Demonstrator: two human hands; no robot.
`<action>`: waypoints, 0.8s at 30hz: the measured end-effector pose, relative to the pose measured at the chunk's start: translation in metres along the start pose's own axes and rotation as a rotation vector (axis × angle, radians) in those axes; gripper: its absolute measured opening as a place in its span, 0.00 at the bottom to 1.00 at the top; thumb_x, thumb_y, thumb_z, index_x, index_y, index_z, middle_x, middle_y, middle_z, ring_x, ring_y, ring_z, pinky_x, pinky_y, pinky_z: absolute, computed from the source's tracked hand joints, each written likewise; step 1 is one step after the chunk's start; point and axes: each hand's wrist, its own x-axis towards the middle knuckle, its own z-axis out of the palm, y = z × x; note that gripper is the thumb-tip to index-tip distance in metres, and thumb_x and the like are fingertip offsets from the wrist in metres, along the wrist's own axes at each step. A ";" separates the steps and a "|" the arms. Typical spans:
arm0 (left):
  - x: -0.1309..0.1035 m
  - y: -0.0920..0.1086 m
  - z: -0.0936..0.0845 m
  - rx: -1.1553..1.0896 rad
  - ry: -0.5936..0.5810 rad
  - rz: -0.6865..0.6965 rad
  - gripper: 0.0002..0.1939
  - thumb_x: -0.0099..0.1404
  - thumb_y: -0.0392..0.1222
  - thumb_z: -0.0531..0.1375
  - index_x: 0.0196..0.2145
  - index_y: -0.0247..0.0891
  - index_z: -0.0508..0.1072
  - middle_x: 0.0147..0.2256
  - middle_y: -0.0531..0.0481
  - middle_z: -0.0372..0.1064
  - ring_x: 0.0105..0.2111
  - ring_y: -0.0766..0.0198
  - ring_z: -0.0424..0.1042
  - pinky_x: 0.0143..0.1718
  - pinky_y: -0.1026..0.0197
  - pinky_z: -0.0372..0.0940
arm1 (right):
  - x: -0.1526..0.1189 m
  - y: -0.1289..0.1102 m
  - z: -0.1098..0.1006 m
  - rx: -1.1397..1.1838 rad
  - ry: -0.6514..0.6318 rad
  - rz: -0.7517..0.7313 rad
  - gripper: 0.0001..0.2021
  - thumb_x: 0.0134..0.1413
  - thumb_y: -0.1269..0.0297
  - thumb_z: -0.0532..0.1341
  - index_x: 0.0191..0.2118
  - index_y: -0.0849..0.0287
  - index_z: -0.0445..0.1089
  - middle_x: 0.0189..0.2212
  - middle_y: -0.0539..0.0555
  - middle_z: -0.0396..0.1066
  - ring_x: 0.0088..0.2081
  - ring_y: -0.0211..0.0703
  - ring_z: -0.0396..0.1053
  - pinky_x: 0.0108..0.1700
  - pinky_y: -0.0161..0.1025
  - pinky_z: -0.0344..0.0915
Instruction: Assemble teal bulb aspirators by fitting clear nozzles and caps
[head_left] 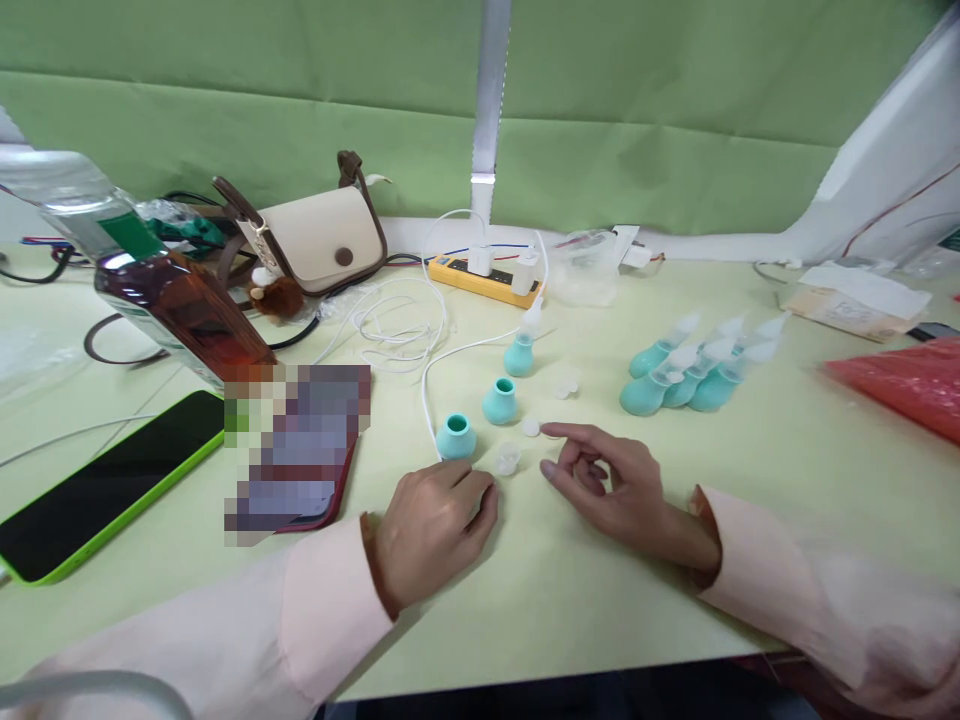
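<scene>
My left hand (439,525) rests on the table with its fingers curled; what they hold, if anything, is hidden. My right hand (619,485) has its index finger stretched out beside a small white disc (531,428), its thumb apart and the other fingers bent. Between the hands lies a small clear plastic piece (508,459). Another clear piece (566,385) is farther back. Two open turquoise bulbs (456,438) (500,401) stand near my left hand. Behind them stands a turquoise bulb with a clear tip (519,354). Several tipped bulbs (641,393) lie grouped at the right.
A green-edged phone (112,480) and a red-cased phone (322,440) lie left. Behind are a bottle of amber liquid (187,310), a cream bag (322,240), white cable (397,325) and a yellow power strip (450,275). A red plastic bag (907,385) is at right.
</scene>
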 end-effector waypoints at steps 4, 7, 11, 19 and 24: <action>-0.001 0.000 0.001 0.013 0.016 0.021 0.14 0.60 0.36 0.48 0.23 0.33 0.71 0.17 0.52 0.60 0.18 0.67 0.61 0.19 0.64 0.57 | 0.014 0.011 -0.012 -0.100 0.215 -0.143 0.11 0.44 0.73 0.57 0.37 0.56 0.63 0.22 0.49 0.61 0.19 0.32 0.55 0.21 0.33 0.57; 0.000 0.000 0.001 0.022 0.025 0.034 0.14 0.59 0.36 0.48 0.24 0.33 0.71 0.17 0.51 0.60 0.18 0.66 0.61 0.19 0.64 0.57 | 0.025 0.023 -0.017 -0.226 0.332 -0.238 0.12 0.45 0.71 0.57 0.39 0.57 0.62 0.33 0.56 0.62 0.33 0.42 0.63 0.30 0.39 0.64; 0.000 0.001 -0.001 0.023 0.028 0.039 0.13 0.59 0.35 0.48 0.25 0.33 0.71 0.17 0.51 0.61 0.18 0.65 0.62 0.19 0.64 0.58 | 0.031 0.032 -0.018 -0.418 0.220 -0.173 0.16 0.49 0.67 0.53 0.47 0.55 0.58 0.50 0.59 0.51 0.51 0.51 0.52 0.45 0.51 0.59; 0.000 0.002 -0.002 0.021 0.039 0.049 0.12 0.59 0.36 0.49 0.26 0.34 0.71 0.17 0.51 0.61 0.18 0.66 0.62 0.19 0.64 0.58 | 0.030 0.052 -0.012 -0.460 -0.071 -0.094 0.17 0.52 0.73 0.47 0.48 0.56 0.58 0.56 0.57 0.45 0.54 0.51 0.50 0.47 0.52 0.58; -0.001 0.002 -0.001 0.024 0.057 0.057 0.12 0.58 0.35 0.49 0.26 0.34 0.72 0.17 0.51 0.61 0.18 0.65 0.62 0.18 0.64 0.57 | 0.032 0.061 -0.010 -0.464 -0.110 -0.036 0.14 0.51 0.75 0.46 0.39 0.58 0.65 0.45 0.58 0.59 0.44 0.47 0.62 0.40 0.46 0.64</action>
